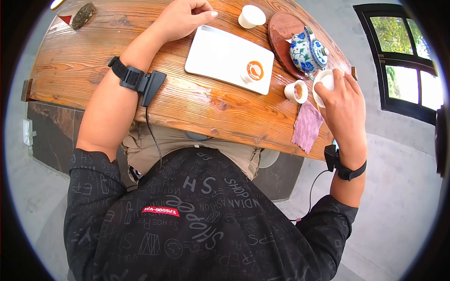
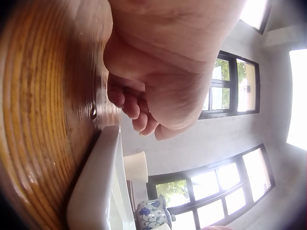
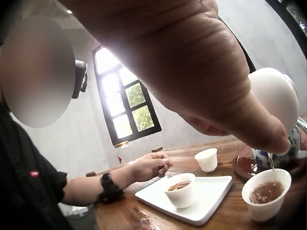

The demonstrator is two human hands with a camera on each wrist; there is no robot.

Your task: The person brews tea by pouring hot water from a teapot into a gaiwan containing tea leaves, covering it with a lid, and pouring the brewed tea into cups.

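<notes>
My right hand (image 1: 346,105) grips a white vessel (image 3: 273,91), tilted, and a thin stream falls from it into a white cup (image 3: 258,209) of reddish-brown tea. Beside that cup lies a white tray (image 1: 220,54), which bears another white cup (image 3: 183,195) with tea in it. My left hand (image 1: 183,19), its fingers loosely bent, holds nothing above the tray's far left corner. The left wrist view shows the left hand (image 2: 168,72) close over the wood. Behind the tray stands a third white cup (image 1: 252,17).
A blue-and-white teapot (image 1: 307,52) sits on a round brown tray (image 1: 280,27) at the right. The pinkish cloth (image 1: 307,127) lies by the near right table edge. At the far left are a dark round piece (image 1: 83,16) and a red-and-white object (image 1: 64,18).
</notes>
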